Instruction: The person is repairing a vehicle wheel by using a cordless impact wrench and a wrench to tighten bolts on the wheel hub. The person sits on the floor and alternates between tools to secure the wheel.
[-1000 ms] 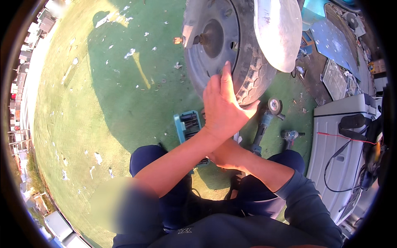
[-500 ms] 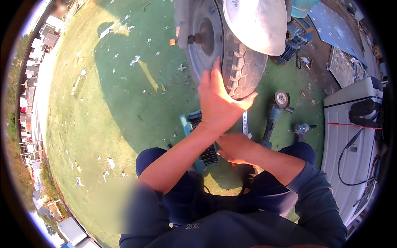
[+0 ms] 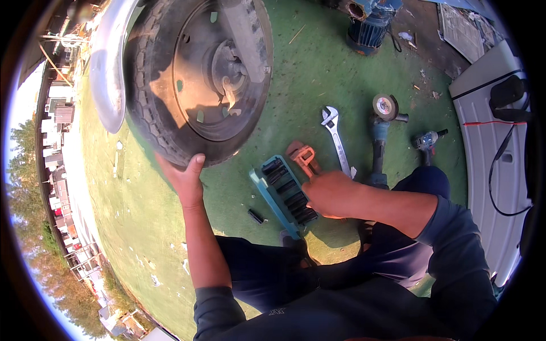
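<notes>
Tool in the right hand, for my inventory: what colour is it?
The tool is orange with a brownish end, best seen in the head view.

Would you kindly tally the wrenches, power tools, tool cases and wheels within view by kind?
Wrenches: 2 (silver adjustable wrench, orange wrench)
Power tools: 2 (angle grinder, pistol-shaped tool)
Tool cases: 1 (teal case)
Wheels: 1 (tyred wheel)
Total: 6
</notes>
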`<action>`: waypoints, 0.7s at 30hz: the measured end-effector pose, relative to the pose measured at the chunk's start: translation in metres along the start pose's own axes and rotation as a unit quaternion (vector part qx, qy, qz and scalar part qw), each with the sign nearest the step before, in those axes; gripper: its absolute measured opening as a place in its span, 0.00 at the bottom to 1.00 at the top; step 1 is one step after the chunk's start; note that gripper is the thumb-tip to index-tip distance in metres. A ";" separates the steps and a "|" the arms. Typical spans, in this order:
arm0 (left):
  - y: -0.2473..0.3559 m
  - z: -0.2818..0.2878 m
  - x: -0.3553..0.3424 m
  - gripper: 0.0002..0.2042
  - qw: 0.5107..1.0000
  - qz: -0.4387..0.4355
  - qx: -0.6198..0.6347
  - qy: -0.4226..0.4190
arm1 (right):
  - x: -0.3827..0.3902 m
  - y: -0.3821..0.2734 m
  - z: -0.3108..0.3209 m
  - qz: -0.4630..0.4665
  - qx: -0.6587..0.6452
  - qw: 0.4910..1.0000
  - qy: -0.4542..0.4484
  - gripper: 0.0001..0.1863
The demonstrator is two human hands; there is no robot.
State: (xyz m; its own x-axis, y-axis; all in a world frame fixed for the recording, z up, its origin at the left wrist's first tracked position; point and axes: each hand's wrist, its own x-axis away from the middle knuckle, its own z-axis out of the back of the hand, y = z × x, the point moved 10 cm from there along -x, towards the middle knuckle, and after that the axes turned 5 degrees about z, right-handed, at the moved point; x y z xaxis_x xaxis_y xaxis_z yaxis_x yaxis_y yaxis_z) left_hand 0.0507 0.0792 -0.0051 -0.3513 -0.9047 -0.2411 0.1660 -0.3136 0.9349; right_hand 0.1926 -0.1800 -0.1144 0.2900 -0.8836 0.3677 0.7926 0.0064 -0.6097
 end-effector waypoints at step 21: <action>0.042 -0.030 0.016 0.43 0.995 -0.026 -0.066 0.072 | -0.014 0.002 0.001 0.010 0.022 1.000 0.018 0.16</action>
State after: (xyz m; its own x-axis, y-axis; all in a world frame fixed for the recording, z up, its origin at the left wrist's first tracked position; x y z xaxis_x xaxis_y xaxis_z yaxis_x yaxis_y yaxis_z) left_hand 0.0795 0.0431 0.0223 -0.2282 -0.9150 -0.3328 0.2736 -0.3883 0.8800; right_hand 0.1911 -0.1675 -0.1202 0.2868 -0.8997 0.3292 0.8102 0.0443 -0.5845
